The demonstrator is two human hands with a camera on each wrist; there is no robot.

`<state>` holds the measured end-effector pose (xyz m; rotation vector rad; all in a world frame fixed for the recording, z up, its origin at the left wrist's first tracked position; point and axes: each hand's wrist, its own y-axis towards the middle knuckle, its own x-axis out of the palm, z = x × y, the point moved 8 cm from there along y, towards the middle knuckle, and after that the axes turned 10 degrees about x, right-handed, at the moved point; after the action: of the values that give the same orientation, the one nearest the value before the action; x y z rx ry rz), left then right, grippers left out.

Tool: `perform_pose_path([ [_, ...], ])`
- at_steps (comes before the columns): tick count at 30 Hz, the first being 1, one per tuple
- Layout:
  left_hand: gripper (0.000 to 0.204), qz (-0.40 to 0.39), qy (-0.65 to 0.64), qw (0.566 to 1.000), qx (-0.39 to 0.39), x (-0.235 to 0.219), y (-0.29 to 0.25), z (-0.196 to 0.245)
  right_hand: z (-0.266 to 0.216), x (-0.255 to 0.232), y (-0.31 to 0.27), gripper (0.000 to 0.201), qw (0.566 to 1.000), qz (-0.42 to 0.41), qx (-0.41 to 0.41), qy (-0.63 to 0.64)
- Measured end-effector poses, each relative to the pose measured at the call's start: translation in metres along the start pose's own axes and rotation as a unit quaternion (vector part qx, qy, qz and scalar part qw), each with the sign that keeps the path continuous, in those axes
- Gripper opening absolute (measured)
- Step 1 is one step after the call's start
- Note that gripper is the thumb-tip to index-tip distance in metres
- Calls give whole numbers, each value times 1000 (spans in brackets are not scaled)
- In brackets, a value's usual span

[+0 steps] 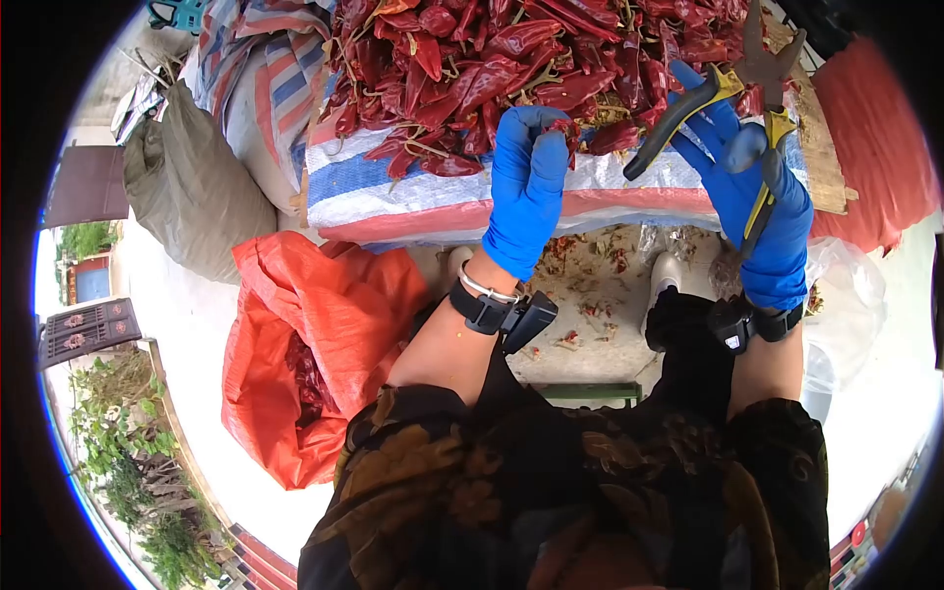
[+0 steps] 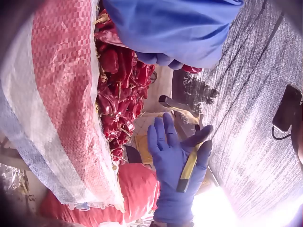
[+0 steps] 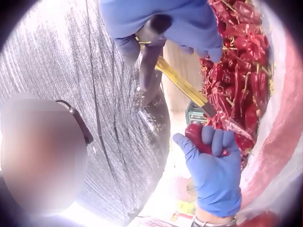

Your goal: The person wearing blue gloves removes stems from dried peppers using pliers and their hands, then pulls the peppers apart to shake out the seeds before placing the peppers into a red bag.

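My left hand (image 1: pixel 528 192), in a blue glove, holds a red chili pepper (image 3: pixel 194 134) with its fingers curled round it. Much of that pepper is hidden by the fingers. To the right, my gloved right hand (image 1: pixel 757 202) grips pliers (image 1: pixel 763 61) with yellow-and-black handles. One handle (image 2: pixel 189 168) lies between thumb and palm; the other handle (image 1: pixel 678 120) swings out wide, and the jaws stand apart. Several fingers of this hand are stretched out. Both hands are at the near side of a big heap of dried red chili peppers (image 1: pixel 482 79).
The heap lies on a striped woven sheet (image 1: pixel 393 202) over a raised surface. An orange-red sack (image 1: pixel 265 364) with peppers inside stands open at lower left. A grey-green sack (image 1: pixel 192 177) is behind it, a red sack (image 1: pixel 875 147) at right. Pepper scraps (image 1: pixel 600 280) litter the floor.
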<state>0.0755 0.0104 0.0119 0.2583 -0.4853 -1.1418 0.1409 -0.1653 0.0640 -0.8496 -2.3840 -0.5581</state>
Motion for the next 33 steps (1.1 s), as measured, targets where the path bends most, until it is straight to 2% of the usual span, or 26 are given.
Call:
perform_pose_path([
  [1,34,-16,-2,1000,8,2,0,1,-2,7,2,29,998,-43,4,-49],
  [2,34,-16,-2,1000,8,2,0,-1,-3,10,2,29,998,-43,5,-49],
  [4,41,-17,17,998,64,2,3,5,0,19,0,42,997,-61,29,28],
  [5,41,-17,18,998,64,1,2,6,-1,14,-2,42,997,-61,29,30],
  [7,53,18,-40,998,-50,0,0,0,8,5,-6,41,993,-42,102,-33],
  [8,53,18,-39,998,-50,0,1,2,7,6,-9,41,993,-42,101,-32],
  [10,46,37,-49,993,-97,-3,1,-3,14,13,-11,40,956,43,174,-234],
  [12,44,34,-33,996,-70,-2,4,2,19,22,-12,35,957,60,167,-228],
  [13,42,33,-18,998,-43,-2,5,7,24,29,-12,32,949,20,192,-249],
  [15,40,23,5,998,-62,-4,3,10,35,37,-15,26,935,-57,245,-250],
  [17,39,13,29,996,-81,-5,2,7,36,41,-17,26,922,-72,260,-278],
  [18,36,25,7,998,-64,-7,2,6,38,43,-19,26,907,-88,274,-307],
  [20,34,38,-14,998,-48,-9,1,1,42,40,-21,28,907,-98,275,-302],
  [22,28,112,0,994,-2,-19,-1,0,51,33,-27,32,885,-92,328,-317],
  [26,27,98,-24,994,-36,-24,-4,-8,51,38,-26,35,884,-94,331,-317],
  [28,27,103,-10,995,-3,-27,-2,-8,50,41,-25,36,891,-90,323,-305],
  [33,29,99,40,994,20,-32,0,-11,52,39,-26,33,889,-104,326,-305],
])
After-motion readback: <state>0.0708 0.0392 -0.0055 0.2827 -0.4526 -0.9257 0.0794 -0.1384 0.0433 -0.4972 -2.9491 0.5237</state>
